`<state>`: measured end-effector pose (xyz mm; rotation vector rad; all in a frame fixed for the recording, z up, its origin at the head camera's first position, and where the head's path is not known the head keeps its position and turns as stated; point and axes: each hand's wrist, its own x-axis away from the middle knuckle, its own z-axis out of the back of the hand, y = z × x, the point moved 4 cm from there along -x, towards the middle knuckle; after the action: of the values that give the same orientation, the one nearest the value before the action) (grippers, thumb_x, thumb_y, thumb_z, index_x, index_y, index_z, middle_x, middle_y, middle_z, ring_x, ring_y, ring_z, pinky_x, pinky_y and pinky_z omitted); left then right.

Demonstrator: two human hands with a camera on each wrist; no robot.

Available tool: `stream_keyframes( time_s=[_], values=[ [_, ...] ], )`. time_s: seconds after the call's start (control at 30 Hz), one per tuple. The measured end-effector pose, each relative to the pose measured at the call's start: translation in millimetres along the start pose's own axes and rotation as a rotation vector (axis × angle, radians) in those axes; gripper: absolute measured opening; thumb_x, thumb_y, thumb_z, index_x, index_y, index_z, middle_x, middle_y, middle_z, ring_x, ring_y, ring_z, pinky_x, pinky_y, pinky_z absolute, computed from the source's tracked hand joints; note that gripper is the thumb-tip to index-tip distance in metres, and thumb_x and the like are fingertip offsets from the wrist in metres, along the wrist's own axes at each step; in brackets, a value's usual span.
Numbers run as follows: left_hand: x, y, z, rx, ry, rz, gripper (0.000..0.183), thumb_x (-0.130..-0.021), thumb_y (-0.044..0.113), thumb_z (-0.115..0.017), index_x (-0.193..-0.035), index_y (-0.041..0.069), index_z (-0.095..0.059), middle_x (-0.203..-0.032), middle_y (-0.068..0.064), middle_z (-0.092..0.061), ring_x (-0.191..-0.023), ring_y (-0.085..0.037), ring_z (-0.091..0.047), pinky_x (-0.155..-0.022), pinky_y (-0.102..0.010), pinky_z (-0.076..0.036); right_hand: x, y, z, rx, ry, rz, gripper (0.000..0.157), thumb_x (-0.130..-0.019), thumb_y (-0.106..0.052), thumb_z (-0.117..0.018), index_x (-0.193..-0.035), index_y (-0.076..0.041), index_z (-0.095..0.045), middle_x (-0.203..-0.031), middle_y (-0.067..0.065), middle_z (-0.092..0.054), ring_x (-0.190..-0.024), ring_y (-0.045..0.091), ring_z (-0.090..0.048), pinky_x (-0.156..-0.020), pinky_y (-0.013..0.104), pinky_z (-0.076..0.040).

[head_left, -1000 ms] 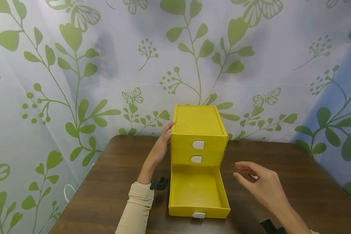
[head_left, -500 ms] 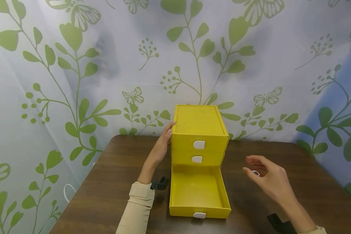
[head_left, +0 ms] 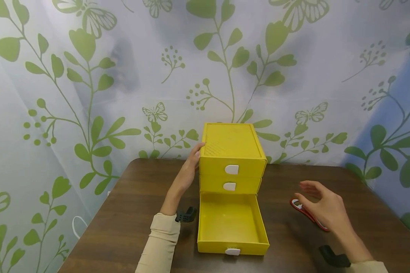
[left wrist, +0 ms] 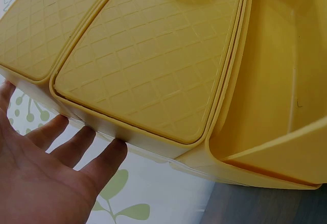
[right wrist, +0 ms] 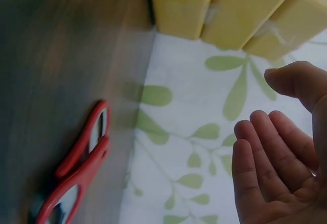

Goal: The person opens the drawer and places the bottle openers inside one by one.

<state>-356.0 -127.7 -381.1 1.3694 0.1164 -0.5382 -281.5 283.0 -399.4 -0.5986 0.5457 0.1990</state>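
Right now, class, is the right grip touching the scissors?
Apart: the right wrist view shows a clear gap between the right grip and the red-handled scissors.

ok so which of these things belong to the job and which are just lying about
Likely in the job:
yellow drawer unit, left grip against its side
bottom drawer, pulled open
red-handled scissors, on the table near the right grip

Just around:
white cord, beyond the table's left edge
leaf-patterned backdrop
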Motion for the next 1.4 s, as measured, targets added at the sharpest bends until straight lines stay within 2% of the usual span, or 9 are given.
stream_keyframes(
  time_s=[0.13,0.4,0.53,0.63,0.7,0.9,1.0,1.17,1.4],
  values=[
    [0.3,0.4,0.5,0.004,0.004,0.0,0.053,-0.111,0.054,-0.024,-0.161,0.036,-0.026,-0.171,0.006,-0.015,-0.157,-0.023,-0.019,-0.121,-0.064,-0.025,-1,14,-2.7,0.0,-0.025,-0.033,0.043,-0.085,-0.031,-0.086,-0.121,-0.012,-0.071,-0.112,0.014,-0.076,-0.092,0.021,-0.075,-0.074,0.005,-0.043],
    [-0.9,1.3,1.5,0.008,0.005,-0.006,0.053,-0.111,0.054,-0.024,-0.161,0.036,-0.026,-0.171,0.006,-0.016,-0.156,-0.025,-0.021,-0.12,-0.066,-0.025,3,45,-15.0,0.025,-0.118,-0.097,0.047,-0.089,-0.032,-0.083,-0.124,-0.003,-0.068,-0.117,0.022,-0.073,-0.1,0.041,-0.073,-0.07,0.019,-0.051],
    [-1.4,1.7,1.7,0.01,0.002,-0.01,0.053,-0.112,0.053,-0.024,-0.161,0.035,-0.026,-0.171,0.005,-0.016,-0.156,-0.023,-0.02,-0.12,-0.065,-0.024,6,60,-20.2,0.035,-0.172,-0.113,0.049,-0.09,-0.032,-0.081,-0.125,-0.001,-0.066,-0.119,0.025,-0.072,-0.101,0.043,-0.071,-0.079,0.042,-0.057],
    [-1.2,1.4,1.5,0.005,0.003,-0.011,0.053,-0.112,0.053,-0.024,-0.161,0.034,-0.026,-0.17,0.005,-0.016,-0.156,-0.024,-0.021,-0.12,-0.065,-0.025,8,69,-23.8,0.036,-0.228,-0.137,0.054,-0.093,-0.035,-0.078,-0.129,0.001,-0.063,-0.122,0.027,-0.069,-0.104,0.045,-0.07,-0.086,0.059,-0.052],
    [-0.8,1.4,1.2,0.0,0.004,-0.012,0.053,-0.112,0.052,-0.024,-0.161,0.034,-0.026,-0.17,0.005,-0.016,-0.156,-0.024,-0.021,-0.12,-0.065,-0.025,9,74,-25.6,0.036,-0.26,-0.15,0.056,-0.094,-0.037,-0.076,-0.131,0.002,-0.062,-0.123,0.028,-0.068,-0.105,0.046,-0.069,-0.088,0.063,-0.05],
    [0.9,-0.7,0.8,0.01,0.001,-0.016,0.052,-0.113,0.049,-0.023,-0.162,0.033,-0.025,-0.171,0.004,-0.016,-0.156,-0.025,-0.02,-0.119,-0.067,-0.025,13,81,-27.8,0.062,-0.31,-0.16,0.055,-0.091,-0.04,-0.079,-0.126,0.0,-0.066,-0.114,0.023,-0.074,-0.101,0.041,-0.071,-0.085,0.061,-0.05],
    [1.9,-1.2,0.3,0.015,0.0,-0.014,0.052,-0.113,0.049,-0.023,-0.162,0.033,-0.025,-0.171,0.004,-0.015,-0.156,-0.025,-0.02,-0.12,-0.067,-0.024,14,84,-28.8,0.067,-0.323,-0.169,0.053,-0.088,-0.041,-0.082,-0.122,-0.002,-0.069,-0.106,0.016,-0.077,-0.093,0.031,-0.074,-0.08,0.048,-0.052],
    [2.6,-1.0,-0.4,0.015,0.001,-0.01,0.052,-0.112,0.05,-0.023,-0.162,0.033,-0.025,-0.171,0.004,-0.015,-0.157,-0.026,-0.019,-0.12,-0.067,-0.023,16,88,-31.2,0.048,-0.334,-0.185,0.046,-0.087,-0.039,-0.084,-0.115,-0.005,-0.073,-0.1,0.009,-0.079,-0.082,0.014,-0.073,-0.067,0.027,-0.049],
    [1.8,-0.9,-0.9,0.002,0.005,-0.012,0.052,-0.112,0.051,-0.024,-0.162,0.033,-0.026,-0.171,0.004,-0.015,-0.157,-0.025,-0.019,-0.119,-0.067,-0.024,17,90,-32.4,0.056,-0.325,-0.172,0.037,-0.086,-0.034,-0.085,-0.11,-0.007,-0.077,-0.097,0.008,-0.079,-0.08,0.015,-0.073,-0.066,0.027,-0.049]
  ],
)
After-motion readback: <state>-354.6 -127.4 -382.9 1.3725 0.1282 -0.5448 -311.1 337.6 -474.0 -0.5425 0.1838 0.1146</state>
